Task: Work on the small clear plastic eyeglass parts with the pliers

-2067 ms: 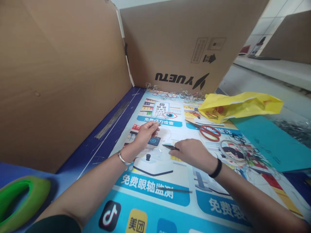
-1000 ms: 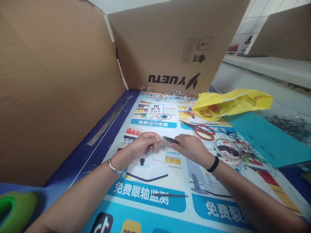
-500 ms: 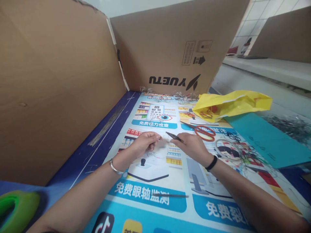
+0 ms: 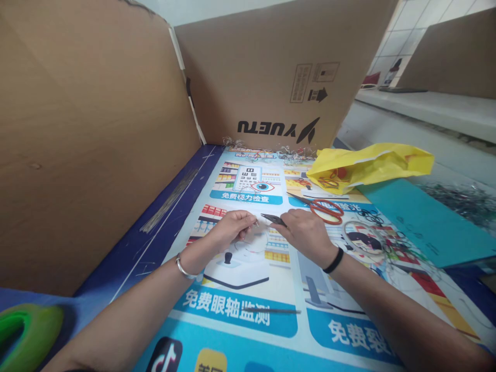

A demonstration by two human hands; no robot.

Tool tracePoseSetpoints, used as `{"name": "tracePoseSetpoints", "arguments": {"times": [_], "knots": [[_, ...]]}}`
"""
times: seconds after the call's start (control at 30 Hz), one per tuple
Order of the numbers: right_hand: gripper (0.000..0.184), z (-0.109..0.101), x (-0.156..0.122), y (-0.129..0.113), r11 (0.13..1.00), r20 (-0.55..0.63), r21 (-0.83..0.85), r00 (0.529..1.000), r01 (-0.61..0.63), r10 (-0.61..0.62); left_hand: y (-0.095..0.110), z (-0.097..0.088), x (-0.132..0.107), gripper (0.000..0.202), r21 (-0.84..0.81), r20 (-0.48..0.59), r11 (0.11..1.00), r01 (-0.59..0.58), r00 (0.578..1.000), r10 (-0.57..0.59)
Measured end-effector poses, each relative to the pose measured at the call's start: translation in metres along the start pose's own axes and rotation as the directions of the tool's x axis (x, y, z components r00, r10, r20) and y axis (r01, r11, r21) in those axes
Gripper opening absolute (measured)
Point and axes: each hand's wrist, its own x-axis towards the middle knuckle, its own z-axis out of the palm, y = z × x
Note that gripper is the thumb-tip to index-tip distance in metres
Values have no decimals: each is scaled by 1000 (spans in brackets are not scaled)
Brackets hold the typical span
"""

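Note:
My left hand (image 4: 231,230) is closed in a pinch on a small piece of thin wire (image 4: 256,223), whose short ends poke out past the fingertips. In my right hand (image 4: 309,233) is a pair of dark needle-nose pliers (image 4: 273,219), its jaws pointing left at the wire and a small gap away from my left fingers. Just beyond my right hand lie scissors (image 4: 327,211) with orange handles. Both hands hover over a printed poster sheet (image 4: 228,206). A thin dark rod (image 4: 277,311) rests on it nearer to me.
Tall cardboard panels (image 4: 93,119) wall off the left and back. A yellow bag (image 4: 387,163) lies at right beside a teal sheet (image 4: 430,222) and tangled wire (image 4: 457,204). A bundle of straight wires (image 4: 170,201) lies left. Green tape (image 4: 39,325) sits at front left.
My right hand and the pliers have shifted slightly left, bringing the jaws closer to my left fingers. My left hand keeps its pinch in nearly the same place.

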Motion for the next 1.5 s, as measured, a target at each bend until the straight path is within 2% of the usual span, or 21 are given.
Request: {"name": "tracePoseSetpoints", "arguments": {"times": [0.33, 0.6, 0.93, 1.17, 1.37, 1.5], "knots": [[48, 3, 2, 5, 984, 56, 110, 990, -138, 133, 0, -2, 0, 31, 24, 23, 999, -32, 999, 31], [44, 4, -1, 3, 996, -35, 76, 998, -50, 53, -3, -3, 1, 29, 18, 14, 999, -35, 999, 35], [42, 2, -2, 0, 1000, -21, 13, 1000, -3, 3, -1, -2, -1, 29, -9, 34, 1000, 3, 999, -3], [46, 6, -1, 3, 987, 36, 117, 994, -109, 105, -1, -4, 1, 30, 0, 25, 1000, -10, 1000, 10], [46, 3, 1, 3, 967, 89, 178, 982, -183, 170, 5, -3, -2, 26, -74, 97, 995, -66, 993, 73], [45, 3, 2, 3, 946, 103, 233, 973, -227, 209, 6, -3, -2, 23, -52, 77, 994, -96, 992, 100]]}}
